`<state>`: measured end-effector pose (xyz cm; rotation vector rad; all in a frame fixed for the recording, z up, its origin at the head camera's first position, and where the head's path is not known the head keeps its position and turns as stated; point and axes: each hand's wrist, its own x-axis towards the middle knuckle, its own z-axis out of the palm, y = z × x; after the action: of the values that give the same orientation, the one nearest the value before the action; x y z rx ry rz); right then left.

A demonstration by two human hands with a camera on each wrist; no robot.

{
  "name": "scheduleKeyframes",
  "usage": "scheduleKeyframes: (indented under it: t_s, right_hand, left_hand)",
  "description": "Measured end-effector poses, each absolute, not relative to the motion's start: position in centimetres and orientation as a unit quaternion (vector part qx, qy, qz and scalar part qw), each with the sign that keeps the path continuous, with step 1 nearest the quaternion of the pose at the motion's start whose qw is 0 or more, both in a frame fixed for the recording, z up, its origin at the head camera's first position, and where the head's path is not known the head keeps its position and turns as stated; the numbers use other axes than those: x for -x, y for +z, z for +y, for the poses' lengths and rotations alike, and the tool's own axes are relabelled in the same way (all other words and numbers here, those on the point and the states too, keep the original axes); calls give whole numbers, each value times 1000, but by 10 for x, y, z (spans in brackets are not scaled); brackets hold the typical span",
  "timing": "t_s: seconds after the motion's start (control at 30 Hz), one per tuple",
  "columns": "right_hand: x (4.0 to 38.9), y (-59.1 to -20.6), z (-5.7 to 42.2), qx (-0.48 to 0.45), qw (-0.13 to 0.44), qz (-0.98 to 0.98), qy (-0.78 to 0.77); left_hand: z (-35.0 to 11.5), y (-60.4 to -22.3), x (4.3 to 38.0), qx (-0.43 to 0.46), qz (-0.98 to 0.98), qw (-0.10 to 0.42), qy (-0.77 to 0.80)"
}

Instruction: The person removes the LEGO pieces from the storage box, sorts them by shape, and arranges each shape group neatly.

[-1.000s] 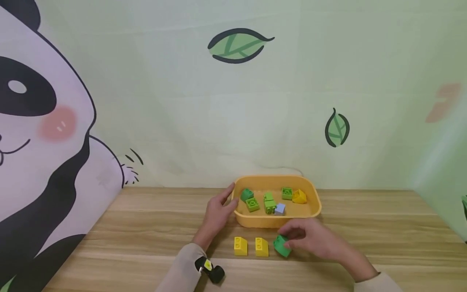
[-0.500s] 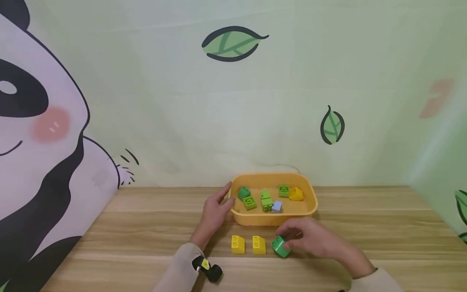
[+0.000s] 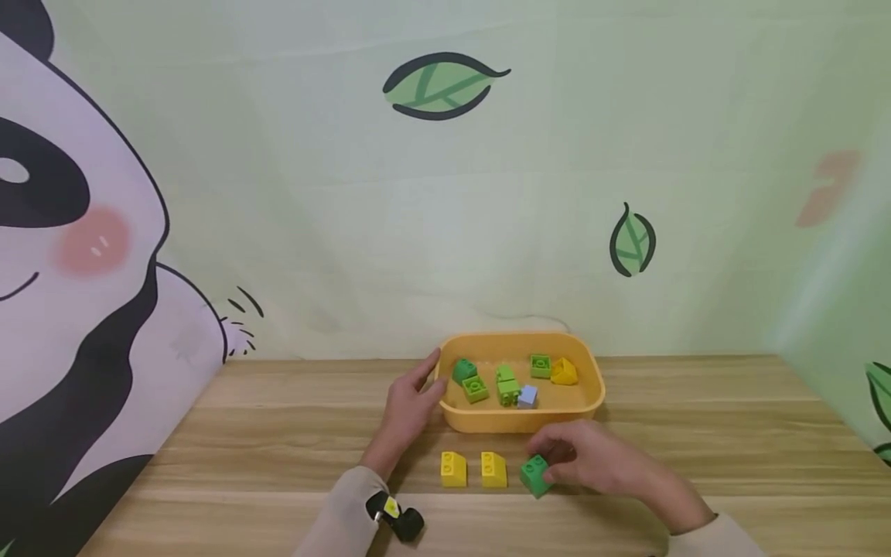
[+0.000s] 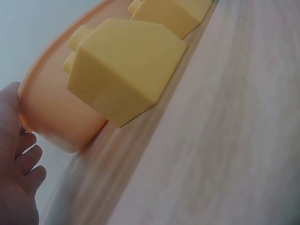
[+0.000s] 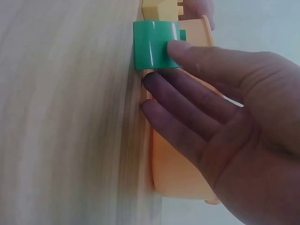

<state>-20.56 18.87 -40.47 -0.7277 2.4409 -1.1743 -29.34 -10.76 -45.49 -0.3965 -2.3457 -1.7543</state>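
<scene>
My left hand (image 3: pixel 411 402) grips the left end of an orange plastic bin (image 3: pixel 515 422), thumb at the rim and fingers along the outside. On the table in front of the bin, my right hand (image 3: pixel 592 458) pinches a green building block (image 3: pixel 534 476) with a curved face, studs toward the bin. The thumb presses on that face in the right wrist view; the fingertips behind the block are partly hidden. Two yellow slope blocks (image 3: pixel 454 469) stand in a row to the left of the green one, the nearer yellow block (image 4: pixel 126 65) large in the left wrist view.
Inside the bin lie a dark green block (image 3: pixel 464 370), several light green blocks (image 3: pixel 476 389), a pale blue block (image 3: pixel 527 397) and a yellow block (image 3: pixel 564 371). Behind the wooden table (image 3: pixel 278 433) hangs a cloth backdrop (image 3: pixel 334 193) printed with a panda and leaves.
The green block has turned slightly in my right fingers, its studs showing more clearly beside the yellow row. My left hand stays on the bin. The head view has shifted a little.
</scene>
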Motion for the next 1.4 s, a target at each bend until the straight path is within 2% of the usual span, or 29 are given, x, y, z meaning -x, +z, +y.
scheduleKeyframes:
  t_s: [0.37,0.63,1.1,1.4]
  right_hand:
    - [202,-404,184,233,148,875,-397]
    - [201,-406,181,251,130,881,-381]
    - [199,-404,177,243,134,883,-379]
    - [198,-407,169,239,95,900,-352]
  left_hand:
    - [-108,-455,292,131,-792,91,-590]
    - [-108,-457,293,127,-794,94,-586]
    - [-107,-457,294,132,-791,94,-590]
    - [-107,-455,293,130,-794,93,-587]
